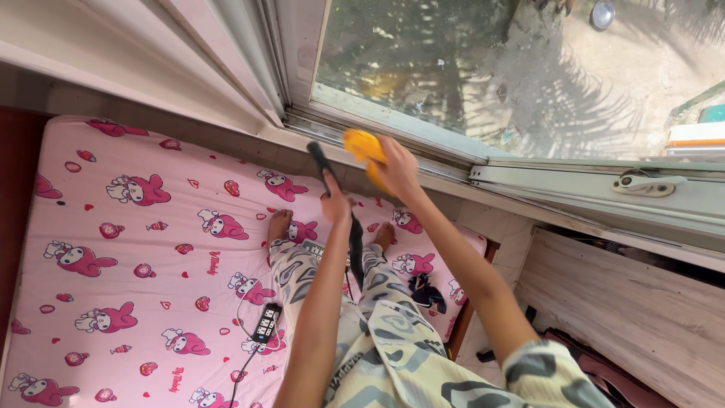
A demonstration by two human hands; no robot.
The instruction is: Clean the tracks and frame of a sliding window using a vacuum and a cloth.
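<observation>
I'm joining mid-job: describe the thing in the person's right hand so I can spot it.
Start at the window and drop to its lower track. There the right hand presses a crumpled yellow cloth, the only bright yellow thing, beside the black wand in the left hand.

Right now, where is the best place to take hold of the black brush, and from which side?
Take the black brush at its lower handle, below the left hand, from the bed side. The handle is long and slim, and its upper end lies against the window track, beside the yellow cloth in the right hand.
</observation>
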